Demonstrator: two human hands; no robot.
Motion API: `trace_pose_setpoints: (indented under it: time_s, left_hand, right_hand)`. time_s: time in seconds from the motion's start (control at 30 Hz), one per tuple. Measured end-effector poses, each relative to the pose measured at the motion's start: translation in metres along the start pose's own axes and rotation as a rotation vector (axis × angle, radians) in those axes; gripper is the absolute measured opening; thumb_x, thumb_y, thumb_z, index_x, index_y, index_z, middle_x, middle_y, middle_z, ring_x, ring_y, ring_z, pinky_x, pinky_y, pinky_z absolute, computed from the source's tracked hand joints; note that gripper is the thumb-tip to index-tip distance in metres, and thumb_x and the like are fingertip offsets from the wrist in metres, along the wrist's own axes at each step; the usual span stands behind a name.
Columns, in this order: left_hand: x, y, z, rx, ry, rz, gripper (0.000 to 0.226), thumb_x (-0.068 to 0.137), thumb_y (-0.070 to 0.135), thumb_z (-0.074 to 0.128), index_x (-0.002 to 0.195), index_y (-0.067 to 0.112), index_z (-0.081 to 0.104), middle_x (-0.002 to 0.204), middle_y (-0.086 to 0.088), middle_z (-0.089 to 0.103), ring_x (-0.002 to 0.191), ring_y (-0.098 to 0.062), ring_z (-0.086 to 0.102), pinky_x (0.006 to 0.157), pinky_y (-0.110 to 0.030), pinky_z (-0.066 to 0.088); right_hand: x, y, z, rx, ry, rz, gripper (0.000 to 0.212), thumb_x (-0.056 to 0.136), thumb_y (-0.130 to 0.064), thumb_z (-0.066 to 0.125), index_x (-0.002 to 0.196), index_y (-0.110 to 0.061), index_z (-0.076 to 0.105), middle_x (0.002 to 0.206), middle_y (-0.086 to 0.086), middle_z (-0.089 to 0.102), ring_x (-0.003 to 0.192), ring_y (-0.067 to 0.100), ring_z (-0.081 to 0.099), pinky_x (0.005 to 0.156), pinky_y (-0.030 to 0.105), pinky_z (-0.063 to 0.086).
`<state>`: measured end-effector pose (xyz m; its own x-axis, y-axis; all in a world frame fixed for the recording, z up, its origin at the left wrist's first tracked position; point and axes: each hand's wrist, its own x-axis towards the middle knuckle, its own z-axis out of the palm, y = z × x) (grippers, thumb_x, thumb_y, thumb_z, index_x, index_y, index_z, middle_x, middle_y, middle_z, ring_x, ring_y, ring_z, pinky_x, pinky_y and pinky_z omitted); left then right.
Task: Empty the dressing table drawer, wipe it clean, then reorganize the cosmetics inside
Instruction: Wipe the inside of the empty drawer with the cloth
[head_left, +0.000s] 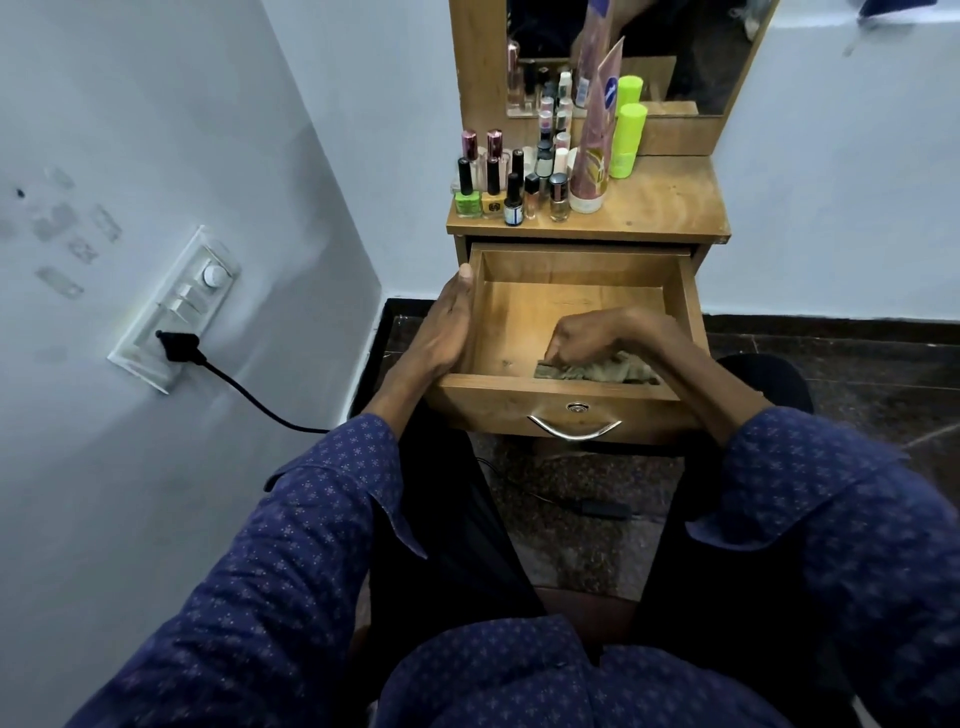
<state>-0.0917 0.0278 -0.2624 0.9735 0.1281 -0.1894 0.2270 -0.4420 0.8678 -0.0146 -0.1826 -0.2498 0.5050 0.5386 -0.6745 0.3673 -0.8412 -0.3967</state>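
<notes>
Wooden drawer (582, 291) standing pulled open and emptied, right hand (587, 338) pressing a crumpled cloth (602, 371) against its front floor, fingers curled onto it, left hand (447, 327) lying flat along the drawer's left wall, fingers together, cosmetics (524, 176) standing on the tabletop (660, 202) above.

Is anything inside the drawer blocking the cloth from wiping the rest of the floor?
Nothing visible. The drawer holds only the cloth under the right hand; the cosmetics stand on the tabletop.

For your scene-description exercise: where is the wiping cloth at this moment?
In the head view, the cloth lies inside the open drawer, on its floor against the front wall, right of centre, pressed under the right hand.
</notes>
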Motion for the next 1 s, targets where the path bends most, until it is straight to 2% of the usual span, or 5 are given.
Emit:
trace_pose_setpoints:
  time_s: [0.47, 0.57, 0.77, 0.93, 1.0]
  left_hand:
    - [0.000, 0.006, -0.001, -0.173, -0.037, -0.027, 0.097, 0.091, 0.089, 0.005, 0.167, 0.030, 0.022, 0.173, 0.005, 0.021, 0.159, -0.010, 0.018, 0.132, -0.050, 0.012]
    - [-0.004, 0.007, -0.001, -0.265, -0.015, -0.007, 0.071, 0.105, 0.068, 0.001, 0.139, 0.033, 0.052, 0.127, 0.003, 0.073, 0.127, -0.011, 0.061, 0.112, -0.041, 0.047]
    - [0.002, 0.003, -0.002, -0.227, 0.090, -0.019, 0.089, 0.103, 0.073, 0.002, 0.167, 0.015, 0.019, 0.126, 0.000, 0.074, 0.135, -0.008, 0.057, 0.129, -0.046, 0.021]
    - [-0.001, 0.006, -0.003, -0.214, 0.062, -0.024, 0.085, 0.104, 0.073, 0.005, 0.107, 0.016, 0.068, 0.095, -0.014, 0.073, 0.090, -0.028, 0.071, 0.091, -0.043, 0.058]
    - [-0.004, 0.010, -0.004, -0.226, 0.049, -0.003, 0.078, 0.106, 0.067, 0.004, 0.131, 0.024, 0.064, 0.119, -0.004, 0.069, 0.110, -0.021, 0.068, 0.105, -0.043, 0.052]
  right_hand:
    - [0.000, -0.061, 0.016, 0.649, 0.683, -0.116, 0.020, 0.101, -0.012, 0.061, 0.110, -0.017, 0.078, 0.092, -0.007, 0.072, 0.079, 0.009, 0.065, 0.076, 0.029, 0.050]
    - [-0.007, -0.071, 0.028, 0.516, 0.530, -0.312, 0.023, 0.103, -0.005, 0.056, 0.115, -0.010, 0.074, 0.114, 0.002, 0.071, 0.101, 0.021, 0.069, 0.086, 0.028, 0.052]
    - [0.027, -0.083, 0.052, 0.088, 0.578, -0.276, 0.017, 0.092, -0.002, 0.070, 0.108, -0.007, 0.072, 0.129, 0.004, 0.044, 0.116, 0.024, 0.055, 0.099, 0.035, 0.051]
    - [0.045, -0.073, 0.027, 0.216, 0.584, -0.192, 0.018, 0.087, -0.004, 0.076, 0.085, -0.021, 0.072, 0.108, -0.002, 0.069, 0.099, 0.019, 0.068, 0.086, 0.033, 0.057]
    - [0.061, -0.067, 0.013, 0.256, 0.600, -0.139, 0.022, 0.091, -0.004, 0.072, 0.102, -0.022, 0.073, 0.108, -0.005, 0.070, 0.097, 0.017, 0.071, 0.077, 0.029, 0.056]
